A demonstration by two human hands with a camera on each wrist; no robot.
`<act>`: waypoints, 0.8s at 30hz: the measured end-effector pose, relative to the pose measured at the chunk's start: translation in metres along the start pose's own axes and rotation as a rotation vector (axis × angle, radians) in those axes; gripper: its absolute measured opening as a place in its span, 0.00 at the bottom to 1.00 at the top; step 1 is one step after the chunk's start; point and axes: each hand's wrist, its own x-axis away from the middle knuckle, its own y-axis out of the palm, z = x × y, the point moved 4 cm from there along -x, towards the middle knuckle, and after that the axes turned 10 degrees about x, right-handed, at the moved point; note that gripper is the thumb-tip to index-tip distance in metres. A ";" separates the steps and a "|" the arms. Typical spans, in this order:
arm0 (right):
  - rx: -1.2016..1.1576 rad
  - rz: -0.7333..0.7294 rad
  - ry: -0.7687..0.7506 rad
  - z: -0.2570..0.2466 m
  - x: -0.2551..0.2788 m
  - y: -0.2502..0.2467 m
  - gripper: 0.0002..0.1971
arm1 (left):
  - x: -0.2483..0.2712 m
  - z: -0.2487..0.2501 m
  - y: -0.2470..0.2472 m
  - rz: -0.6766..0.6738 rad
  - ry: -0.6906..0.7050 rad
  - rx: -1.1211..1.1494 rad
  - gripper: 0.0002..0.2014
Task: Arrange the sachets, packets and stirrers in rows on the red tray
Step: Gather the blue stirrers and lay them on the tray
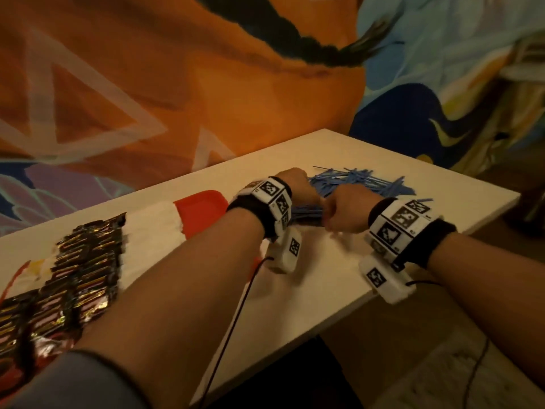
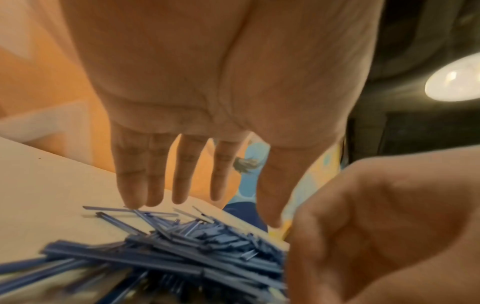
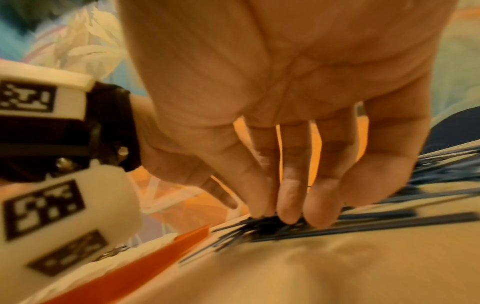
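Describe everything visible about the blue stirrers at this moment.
The blue stirrers are thin, flat sticks, plastic by their look, in a loose, crisscrossed pile on the white table, to the right of the red tray. None shows on the tray. A few strays lie apart at the pile's edges. The left hand reaches over the pile with straight fingers; the right hand's fingertips press on its near end.

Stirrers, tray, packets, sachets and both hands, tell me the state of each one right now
blue stirrers: loose jumbled pile on the white table, off the tray
red tray: on the table, far corner bare
dark packets: laid in rows
white sachets: laid beside the packets
left hand: open, fingertips at the pile
right hand: fingers straight, pressing on stirrers
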 end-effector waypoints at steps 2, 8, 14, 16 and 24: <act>-0.024 0.025 0.028 0.022 -0.002 -0.002 0.10 | -0.018 0.006 0.014 -0.079 -0.014 -0.121 0.27; -0.098 0.134 0.110 0.063 -0.019 -0.020 0.06 | -0.048 0.012 0.024 -0.080 -0.006 -0.207 0.30; -0.099 0.045 0.109 0.070 -0.035 -0.021 0.16 | -0.061 0.016 0.018 0.024 0.024 -0.293 0.21; -0.113 0.052 0.117 0.071 -0.039 -0.022 0.16 | -0.063 0.017 0.017 0.041 0.041 -0.309 0.18; -0.124 0.049 0.135 0.073 -0.043 -0.022 0.16 | -0.063 0.006 0.010 0.006 -0.060 -0.330 0.24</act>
